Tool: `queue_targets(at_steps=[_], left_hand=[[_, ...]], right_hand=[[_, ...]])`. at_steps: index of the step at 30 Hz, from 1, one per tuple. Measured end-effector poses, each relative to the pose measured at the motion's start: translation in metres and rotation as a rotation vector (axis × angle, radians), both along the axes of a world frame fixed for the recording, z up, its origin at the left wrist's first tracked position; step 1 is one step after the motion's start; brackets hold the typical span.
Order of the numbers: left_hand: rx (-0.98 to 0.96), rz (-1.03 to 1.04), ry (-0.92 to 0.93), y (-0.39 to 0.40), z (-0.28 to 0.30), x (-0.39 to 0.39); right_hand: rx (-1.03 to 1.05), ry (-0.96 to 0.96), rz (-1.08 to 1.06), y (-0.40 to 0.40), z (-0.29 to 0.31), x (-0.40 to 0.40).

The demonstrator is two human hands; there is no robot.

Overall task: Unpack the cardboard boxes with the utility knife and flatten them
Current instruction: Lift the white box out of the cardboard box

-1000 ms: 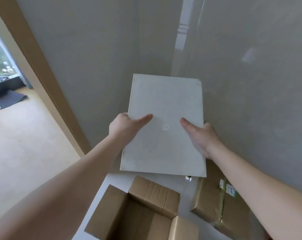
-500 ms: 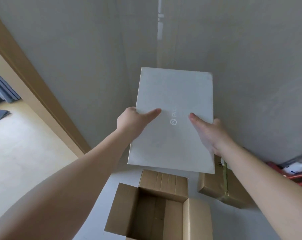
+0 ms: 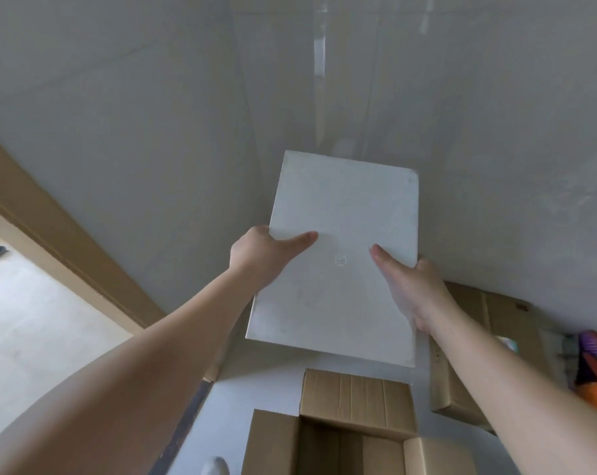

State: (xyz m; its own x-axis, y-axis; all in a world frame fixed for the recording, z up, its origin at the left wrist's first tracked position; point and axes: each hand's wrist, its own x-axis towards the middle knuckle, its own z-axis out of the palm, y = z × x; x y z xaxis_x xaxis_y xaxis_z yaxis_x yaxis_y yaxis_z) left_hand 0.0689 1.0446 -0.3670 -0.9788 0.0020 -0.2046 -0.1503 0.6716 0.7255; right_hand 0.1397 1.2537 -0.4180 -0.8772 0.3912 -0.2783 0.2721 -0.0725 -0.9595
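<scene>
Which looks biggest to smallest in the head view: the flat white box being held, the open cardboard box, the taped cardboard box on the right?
1. flat white box, held up near the camera, so its lead is unsure.
2. open cardboard box, cut off by the frame.
3. taped cardboard box, partly hidden by the right arm.

Home hallway: wooden doorframe (image 3: 67,241), plain walls (image 3: 135,132).

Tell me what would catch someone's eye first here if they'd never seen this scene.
First, the flat white box held up in mid-frame against the grey wall, the left hand and right hand gripping its side edges, thumbs on its face. Below it, an open cardboard box sits with flaps spread. To the right, behind the right forearm, a closed cardboard box stands by the wall.
</scene>
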Motion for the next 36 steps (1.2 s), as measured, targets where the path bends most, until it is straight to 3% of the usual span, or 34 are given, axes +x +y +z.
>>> queue_targets(at_steps=[7, 14, 26, 32, 36], left_hand=[[-0.093, -0.147, -0.015, -0.059, -0.163, -0.153], [-0.162, -0.205, -0.082, -0.105, -0.340, -0.238], [-0.216, -0.161, -0.217, -0.152, -0.587, -0.278], [-0.258, -0.175, -0.258, -0.172, -0.677, -0.284], [-0.188, -0.140, -0.326, -0.185, -0.722, -0.284]], right_hand=[[-0.083, -0.071, -0.042, -0.075, -0.171, -0.122], [-0.074, -0.134, -0.136, -0.124, -0.349, -0.191], [-0.028, -0.273, -0.100, -0.162, -0.584, -0.230], [-0.050, -0.329, -0.117, -0.184, -0.675, -0.238], [-0.060, -0.365, -0.102, -0.195, -0.718, -0.239]])
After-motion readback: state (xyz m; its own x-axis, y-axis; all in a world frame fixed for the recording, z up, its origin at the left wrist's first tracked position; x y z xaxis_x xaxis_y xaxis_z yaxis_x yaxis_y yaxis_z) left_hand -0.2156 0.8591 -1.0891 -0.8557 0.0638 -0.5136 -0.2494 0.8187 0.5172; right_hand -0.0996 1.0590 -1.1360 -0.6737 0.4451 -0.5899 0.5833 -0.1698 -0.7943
